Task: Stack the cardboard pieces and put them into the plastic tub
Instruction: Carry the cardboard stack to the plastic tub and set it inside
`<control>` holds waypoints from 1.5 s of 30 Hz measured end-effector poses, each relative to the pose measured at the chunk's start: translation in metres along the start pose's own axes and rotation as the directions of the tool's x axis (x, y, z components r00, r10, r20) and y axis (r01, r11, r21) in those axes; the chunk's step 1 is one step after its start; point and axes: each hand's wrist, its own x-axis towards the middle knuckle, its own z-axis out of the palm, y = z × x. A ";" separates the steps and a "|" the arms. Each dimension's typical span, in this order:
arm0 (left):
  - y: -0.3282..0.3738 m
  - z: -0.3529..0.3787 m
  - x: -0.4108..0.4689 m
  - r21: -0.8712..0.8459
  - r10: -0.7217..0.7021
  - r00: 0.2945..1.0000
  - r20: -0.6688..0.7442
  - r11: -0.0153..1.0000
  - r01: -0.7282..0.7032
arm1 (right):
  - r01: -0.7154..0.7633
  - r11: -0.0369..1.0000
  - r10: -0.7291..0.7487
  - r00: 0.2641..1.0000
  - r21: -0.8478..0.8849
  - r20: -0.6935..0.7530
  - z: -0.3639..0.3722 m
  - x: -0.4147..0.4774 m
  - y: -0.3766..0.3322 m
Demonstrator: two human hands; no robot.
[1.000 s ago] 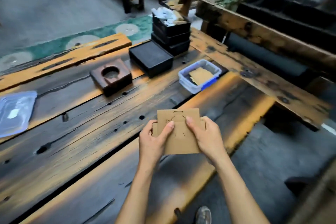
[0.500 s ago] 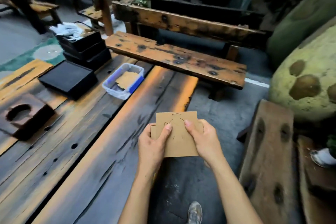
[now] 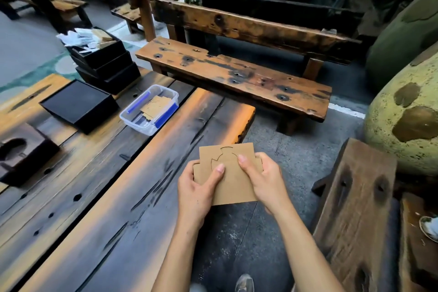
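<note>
- The left hand (image 3: pixel 198 187) and the right hand (image 3: pixel 263 180) hold a stack of flat brown cardboard pieces (image 3: pixel 231 180) by its sides, thumbs pressed on top, beyond the edge of the dark wooden table (image 3: pixel 99 208).
- The clear plastic tub (image 3: pixel 151 111) stands on the table well apart, with more cardboard inside.

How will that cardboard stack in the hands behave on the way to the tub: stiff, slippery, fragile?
The cardboard stack looks thin and flat, so probably light and somewhat bendy. Its edges are offset at the left hand and right hand, so layers may slide apart unless pinched. The curved cut lines suggest weak spots that could tear. The plastic tub looks wide enough for a flat drop.
</note>
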 end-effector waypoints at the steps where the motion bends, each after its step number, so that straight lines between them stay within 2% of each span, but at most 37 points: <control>1: 0.001 0.001 0.004 0.004 0.005 1.000 -0.024 1.000 -0.004 | -0.003 1.000 0.003 1.000 0.000 0.017 0.002 0.007 0.000; 8: 0.006 -0.006 0.045 -0.019 -0.012 0.991 -0.135 1.000 0.009 | 0.009 1.000 -0.010 0.990 0.008 0.144 0.033 0.064 -0.005; 13: 0.012 -0.015 0.092 0.021 -0.013 0.986 -0.166 1.000 0.017 | 0.054 0.997 -0.044 0.984 -0.049 0.175 0.062 0.114 -0.015; 18: 0.022 -0.021 0.147 0.009 -0.013 0.988 -0.157 1.000 0.015 | 0.097 0.989 -0.074 0.979 -0.112 0.192 0.091 0.175 -0.029; 23: 0.025 -0.034 0.199 -0.057 -0.074 0.985 -0.158 0.996 0.066 | 0.110 0.974 -0.061 0.969 -0.197 0.241 0.124 0.230 -0.039; 29: 0.026 -0.056 0.246 -0.042 -0.146 0.983 -0.111 0.989 0.142 | 0.111 0.961 -0.034 0.956 -0.253 0.292 0.150 0.273 -0.049; 36: 0.017 -0.057 0.305 -0.252 -0.316 0.912 -0.262 0.935 0.251 | 0.181 0.930 -0.041 0.915 -0.319 0.401 0.198 0.337 -0.044; 45: 0.001 -0.062 0.389 -0.429 -0.435 0.775 -0.458 0.872 0.236 | 0.239 0.890 0.057 0.787 -0.388 0.614 0.271 0.438 -0.031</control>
